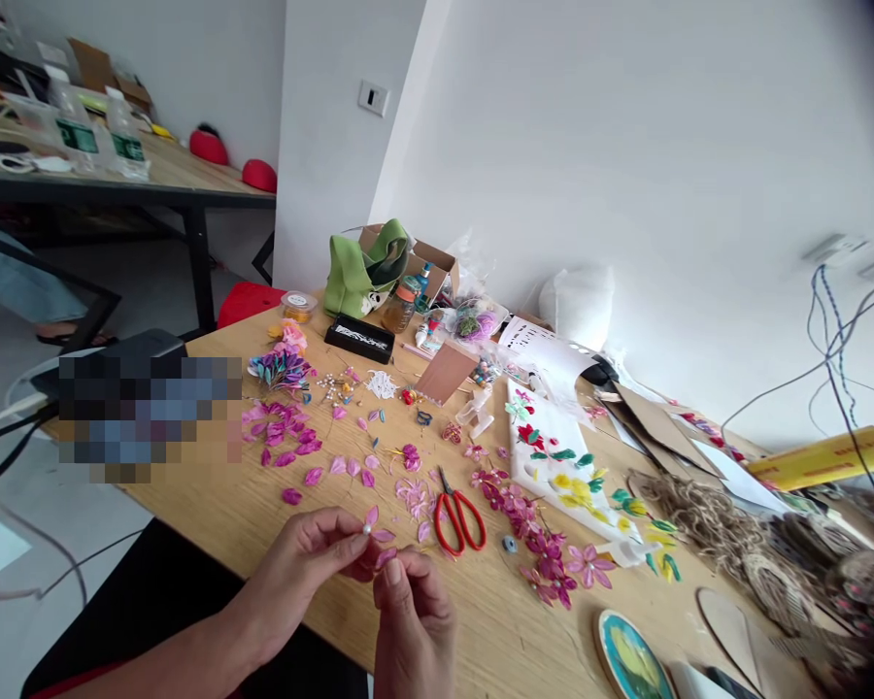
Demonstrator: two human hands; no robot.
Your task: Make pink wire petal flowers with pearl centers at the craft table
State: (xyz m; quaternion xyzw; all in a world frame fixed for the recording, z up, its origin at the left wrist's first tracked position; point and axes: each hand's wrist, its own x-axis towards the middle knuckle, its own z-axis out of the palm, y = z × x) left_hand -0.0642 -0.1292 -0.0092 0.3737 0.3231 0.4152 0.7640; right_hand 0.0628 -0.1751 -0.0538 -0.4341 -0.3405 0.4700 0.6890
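Note:
Near the table's front edge, my left hand (319,555) pinches a small pink flower (380,534) with a white bead at its centre. My right hand (412,607) is beside it, thumb and finger closed on a pink petal (386,557) at the flower's lower side. Beyond my hands lie loose pink petals (338,465) and a pile of magenta petals (284,427). Red-handled scissors (458,519) rest to the right of my right hand. Finished-looking magenta flowers (546,544) lie further right.
A white board (539,466) carries red, yellow and green flower pieces. Twine (706,510) and a round painted piece (632,655) lie at the right. Behind are a green bag (350,277), a black tray (359,339) and a jar (399,309). A pixelated area covers the table's left corner.

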